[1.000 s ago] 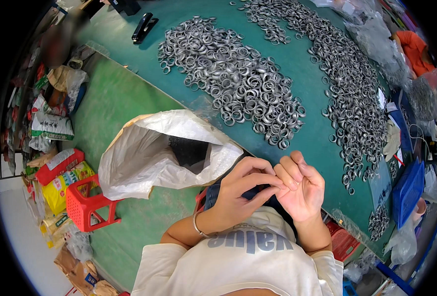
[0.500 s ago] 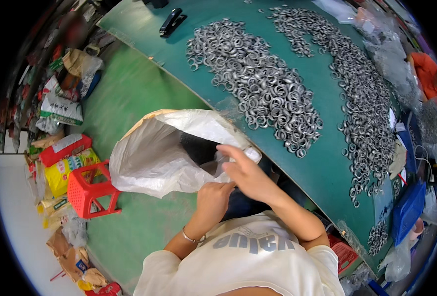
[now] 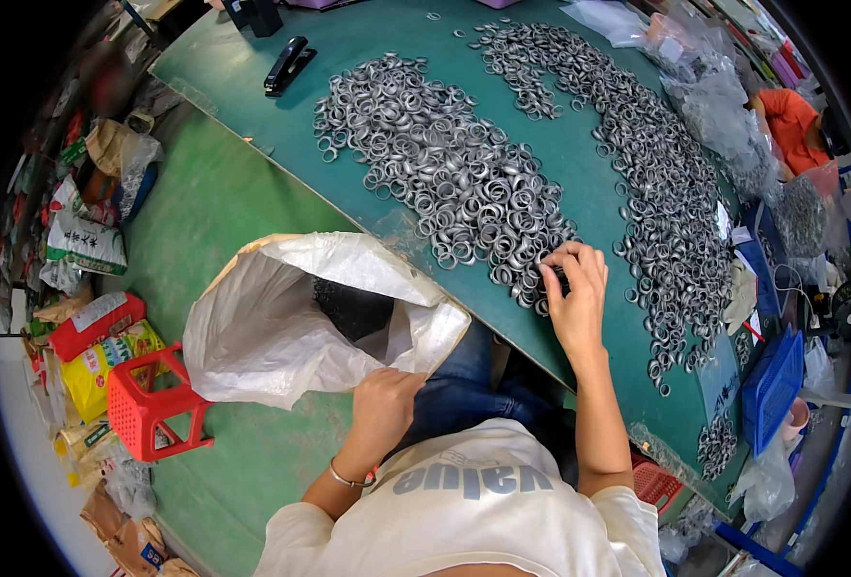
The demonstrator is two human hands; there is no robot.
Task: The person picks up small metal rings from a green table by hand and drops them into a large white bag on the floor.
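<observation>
The left hand [image 3: 385,412] is gripping the near rim of the white bag [image 3: 238,337], which is gaping beside the green desk [image 3: 589,183]. The right hand [image 3: 579,288], half-curled, is touching the near end of the ring heap [image 3: 450,159] lying there; whether it is pinching any, I cannot tell.

green floor [image 3: 243,471] | pale wall [image 3: 26,423] | red plastic stool [image 3: 129,418] | green table [image 3: 214,62]

Heaped metal rings [image 3: 474,183] across a long green worktable [image 3: 387,29] suggest a workshop.
</observation>
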